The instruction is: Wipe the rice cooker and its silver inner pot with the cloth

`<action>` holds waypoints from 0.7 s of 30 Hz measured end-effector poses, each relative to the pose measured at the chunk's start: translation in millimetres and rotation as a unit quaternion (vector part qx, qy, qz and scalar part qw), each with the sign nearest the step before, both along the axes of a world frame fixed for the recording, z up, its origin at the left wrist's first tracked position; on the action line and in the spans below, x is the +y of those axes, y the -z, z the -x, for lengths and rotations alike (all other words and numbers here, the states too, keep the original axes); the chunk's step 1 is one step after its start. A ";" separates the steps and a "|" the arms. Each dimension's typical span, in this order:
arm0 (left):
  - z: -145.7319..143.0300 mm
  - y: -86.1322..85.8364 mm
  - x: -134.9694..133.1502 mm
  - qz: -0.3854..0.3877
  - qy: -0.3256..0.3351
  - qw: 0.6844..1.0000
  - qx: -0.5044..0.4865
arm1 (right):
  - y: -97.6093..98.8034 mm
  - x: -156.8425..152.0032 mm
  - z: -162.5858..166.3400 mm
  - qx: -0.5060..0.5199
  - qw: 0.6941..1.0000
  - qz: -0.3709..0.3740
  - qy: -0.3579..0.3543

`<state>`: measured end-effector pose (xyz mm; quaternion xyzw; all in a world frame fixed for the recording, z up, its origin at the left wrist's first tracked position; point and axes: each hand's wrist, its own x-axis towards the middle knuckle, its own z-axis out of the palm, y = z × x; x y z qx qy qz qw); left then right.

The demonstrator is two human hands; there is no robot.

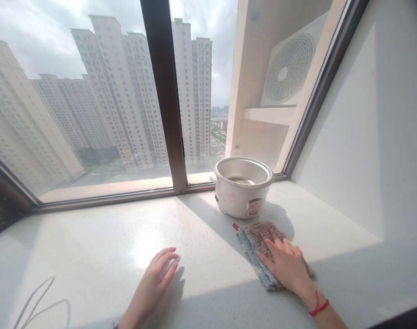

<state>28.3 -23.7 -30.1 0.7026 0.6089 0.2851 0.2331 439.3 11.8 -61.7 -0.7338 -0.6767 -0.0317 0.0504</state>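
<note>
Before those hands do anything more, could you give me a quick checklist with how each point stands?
1. Right hand on the folded, blue-and-brown checked cloth: ok, fingers spread over it.
2. Left hand free: ok, nothing seen in it.
3. Round white rice cooker upright on the pale, speckled windowsill: ok.
4. Cooker covered: not ok, top open.
5. Thin grey cord clear of both hands: ok.
6. Cord unplugged: cannot tell, ends unseen.
</note>
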 end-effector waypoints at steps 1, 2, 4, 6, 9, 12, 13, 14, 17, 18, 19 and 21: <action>1.0 0.5 0.0 -0.006 -0.004 1.000 -0.002 | -0.5 1.6 -1.3 0.004 1.000 0.006 0.004; 1.9 0.8 0.0 -0.014 -0.007 1.000 -0.004 | -1.1 3.3 -2.8 0.006 1.000 0.011 0.009; 3.2 0.6 -0.1 -0.030 -0.013 0.999 -0.008 | -2.3 6.6 -5.8 0.009 1.000 0.018 0.015; 3.6 -0.3 -0.4 -0.038 -0.019 0.999 -0.012 | -3.0 8.6 -8.5 0.011 1.000 0.019 0.016; 2.8 -1.8 -1.0 -0.033 -0.021 0.999 -0.015 | -1.7 8.6 -12.3 0.017 1.000 0.005 0.006; 2.6 -1.4 -0.6 -0.035 -0.020 0.999 -0.014 | 1.4 6.6 -16.4 0.023 1.000 -0.003 -0.006; 3.1 -0.7 -0.2 -0.038 -0.020 0.999 -0.012 | 2.3 6.0 -17.6 0.026 1.000 -0.003 -0.008; 3.7 0.1 0.4 -0.042 -0.022 0.999 -0.010 | 2.7 5.5 -18.6 0.028 1.000 -0.003 -0.008; 5.7 2.9 2.3 -0.046 -0.029 0.998 -0.003 | 0.8 5.7 -18.6 0.033 0.999 0.005 0.001; 6.0 3.6 2.7 -0.045 -0.031 0.999 0.000 | -0.6 6.4 -17.2 0.032 0.999 0.012 0.009; 5.8 4.2 2.8 -0.043 -0.030 0.999 0.003 | -2.2 7.6 -15.1 0.030 0.999 0.019 0.016; 4.4 5.1 1.9 -0.040 -0.021 0.999 0.014 | -4.6 10.7 -9.0 0.022 0.999 0.028 0.031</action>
